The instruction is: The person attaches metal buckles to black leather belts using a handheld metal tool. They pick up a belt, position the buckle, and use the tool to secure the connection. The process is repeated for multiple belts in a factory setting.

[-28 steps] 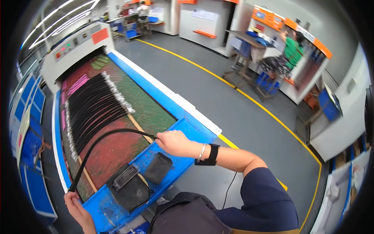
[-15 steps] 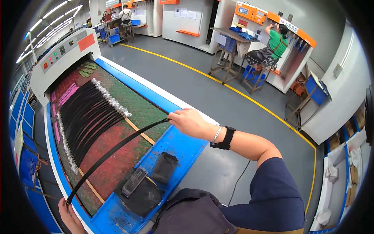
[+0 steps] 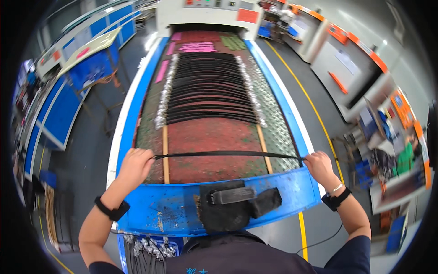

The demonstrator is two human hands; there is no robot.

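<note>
Black strip (image 3: 223, 154) drawn nearly straight across the conveyor bed (image 3: 210, 139), close to its near edge, crossing both wooden slats (image 3: 166, 157); can't tell if it touches them. Left hand (image 3: 138, 165) pinched on its left end, by the bed's left edge; right hand (image 3: 319, 166) clamped on its right end, at the right edge. Risks: one grip slipping could let the strip spring back or drop crooked; uneven hands could skew it off a slat; too far forward, it could overlap the laid strips (image 3: 207, 91); sagging, it could brush the dirty blue ledge (image 3: 150, 203).
</note>
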